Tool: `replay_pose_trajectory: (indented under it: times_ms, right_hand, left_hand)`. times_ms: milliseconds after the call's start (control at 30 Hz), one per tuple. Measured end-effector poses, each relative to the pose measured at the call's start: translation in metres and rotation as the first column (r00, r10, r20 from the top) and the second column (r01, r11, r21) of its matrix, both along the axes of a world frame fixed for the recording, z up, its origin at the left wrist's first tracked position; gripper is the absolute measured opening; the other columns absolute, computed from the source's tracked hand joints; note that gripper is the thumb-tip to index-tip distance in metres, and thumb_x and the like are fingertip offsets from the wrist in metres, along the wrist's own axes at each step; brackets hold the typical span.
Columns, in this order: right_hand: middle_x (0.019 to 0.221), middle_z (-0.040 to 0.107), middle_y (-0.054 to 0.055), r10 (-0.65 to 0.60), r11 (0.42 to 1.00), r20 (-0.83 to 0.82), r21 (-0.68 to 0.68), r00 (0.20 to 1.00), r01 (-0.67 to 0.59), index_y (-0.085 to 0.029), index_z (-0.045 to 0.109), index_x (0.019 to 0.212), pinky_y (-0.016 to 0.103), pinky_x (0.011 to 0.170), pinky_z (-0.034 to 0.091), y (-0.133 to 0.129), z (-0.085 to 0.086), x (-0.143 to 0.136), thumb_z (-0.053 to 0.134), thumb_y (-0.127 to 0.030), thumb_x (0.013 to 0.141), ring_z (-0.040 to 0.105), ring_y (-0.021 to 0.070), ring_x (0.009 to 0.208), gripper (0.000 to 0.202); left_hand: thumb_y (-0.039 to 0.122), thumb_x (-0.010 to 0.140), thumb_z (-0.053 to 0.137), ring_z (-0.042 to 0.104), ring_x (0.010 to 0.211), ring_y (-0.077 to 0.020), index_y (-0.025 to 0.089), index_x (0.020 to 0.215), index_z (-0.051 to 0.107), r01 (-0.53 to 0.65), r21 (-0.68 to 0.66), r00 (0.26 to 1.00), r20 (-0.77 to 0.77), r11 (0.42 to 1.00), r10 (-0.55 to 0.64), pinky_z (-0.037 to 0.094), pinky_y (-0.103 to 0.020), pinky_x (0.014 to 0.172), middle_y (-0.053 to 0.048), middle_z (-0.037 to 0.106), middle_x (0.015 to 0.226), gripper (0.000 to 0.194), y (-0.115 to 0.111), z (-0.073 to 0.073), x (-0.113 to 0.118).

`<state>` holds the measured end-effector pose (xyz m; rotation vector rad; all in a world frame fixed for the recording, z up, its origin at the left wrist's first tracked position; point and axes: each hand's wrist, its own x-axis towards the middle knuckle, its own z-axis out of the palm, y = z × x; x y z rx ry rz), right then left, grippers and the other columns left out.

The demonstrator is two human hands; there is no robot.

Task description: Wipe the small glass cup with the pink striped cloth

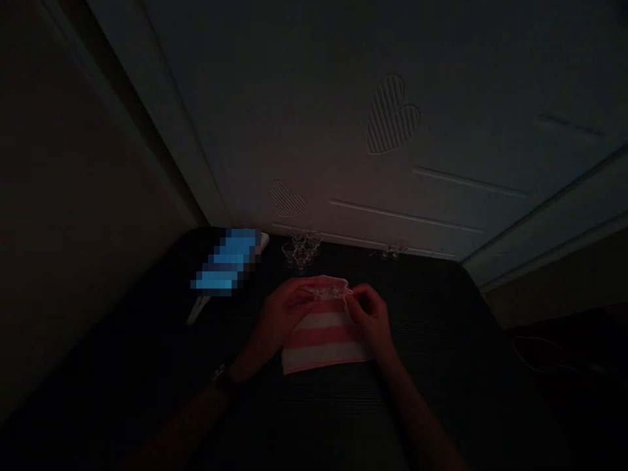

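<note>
A red-and-white striped cloth (326,335) lies on the dark table in the middle of the view. On its upper part rests a small clear glass object (333,291), its exact shape too dim to tell. My left hand (289,304) is closed round the left end of this glass object, its fingers over the cloth. At the cloth's upper right corner my right hand (367,309) pinches the cloth edge between thumb and fingers.
Several small clear glasses (301,250) stand at the table's back edge. More small glass pieces (392,251) are farther right by the wall (343,163). A lit, pixelated screen (228,261) is at the left, with a pale stand (197,309) under it.
</note>
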<state>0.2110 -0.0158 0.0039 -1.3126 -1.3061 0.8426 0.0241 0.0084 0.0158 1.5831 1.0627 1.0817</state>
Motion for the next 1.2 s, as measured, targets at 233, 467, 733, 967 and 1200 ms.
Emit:
replay_pose_trajectory:
  times_ms: [233, 467, 733, 967, 1200]
  right_hand:
    - [0.070, 0.051, -0.002, 0.009, 1.000, -0.045, 0.010, 0.999, -0.009, -0.020, 0.055, 0.078, 0.022, 0.059, 0.037, -0.0006, 0.0019, 0.0013, 0.057, -0.033, 0.078, 0.046, 0.0113, 0.065, 0.013]
    - [0.073, 0.052, -0.001, 0.016, 1.000, -0.025, 0.026, 1.000, -0.015, -0.020, 0.055, 0.078, 0.023, 0.061, 0.037, -0.0009, 0.0004, 0.0009, 0.056, -0.033, 0.078, 0.046, 0.0117, 0.067, 0.013]
    - [0.068, 0.050, -0.002, -0.018, 1.000, -0.055, 0.013, 0.998, 0.019, -0.020, 0.054, 0.077, 0.021, 0.056, 0.035, 0.0011, -0.0016, 0.0005, 0.055, -0.033, 0.078, 0.045, 0.0108, 0.062, 0.013]
    - [0.069, 0.052, -0.001, -0.031, 0.999, -0.024, 0.033, 0.999, 0.032, -0.020, 0.055, 0.076, 0.023, 0.058, 0.038, 0.0018, -0.0015, 0.0008, 0.056, -0.034, 0.077, 0.048, 0.0118, 0.064, 0.014]
    - [0.070, 0.053, -0.001, -0.029, 0.998, 0.008, 0.047, 1.000, 0.029, -0.020, 0.055, 0.076, 0.023, 0.059, 0.039, 0.0021, -0.0010, 0.0021, 0.055, -0.034, 0.078, 0.048, 0.0119, 0.064, 0.014]
  left_hand:
    - [0.029, 0.072, 0.062, 0.064, 0.081, -0.0170, 0.019, 0.094, 0.060, -0.023, -0.001, 0.995, -0.100, 1.000, 0.023, 0.053, -0.030, 0.074, -0.003, 0.067, 0.091, 0.024, -0.0007, 0.0003, -0.0028]
    - [0.029, 0.075, 0.057, 0.064, 0.084, -0.0165, 0.021, 0.107, 0.055, -0.054, 0.006, 0.997, -0.059, 0.999, 0.054, 0.053, -0.029, 0.075, -0.003, 0.066, 0.097, 0.032, -0.0032, 0.0023, -0.0013]
    - [0.029, 0.074, 0.059, 0.063, 0.089, -0.0180, 0.022, 0.106, 0.057, -0.022, 0.064, 0.989, -0.148, 0.998, 0.032, 0.052, -0.033, 0.080, -0.003, 0.065, 0.103, 0.033, -0.0029, 0.0051, -0.0017]
    - [0.029, 0.073, 0.060, 0.064, 0.084, -0.0184, 0.021, 0.098, 0.061, -0.044, 0.138, 0.968, -0.238, 0.989, 0.077, 0.053, -0.032, 0.076, -0.002, 0.069, 0.092, 0.026, -0.0007, -0.0017, -0.0046]
    - [0.027, 0.074, 0.059, 0.063, 0.081, -0.0176, 0.021, 0.095, 0.062, -0.073, 0.228, 0.942, -0.305, 0.971, 0.142, 0.051, -0.031, 0.074, -0.002, 0.067, 0.091, 0.021, -0.0018, -0.0004, -0.0044]
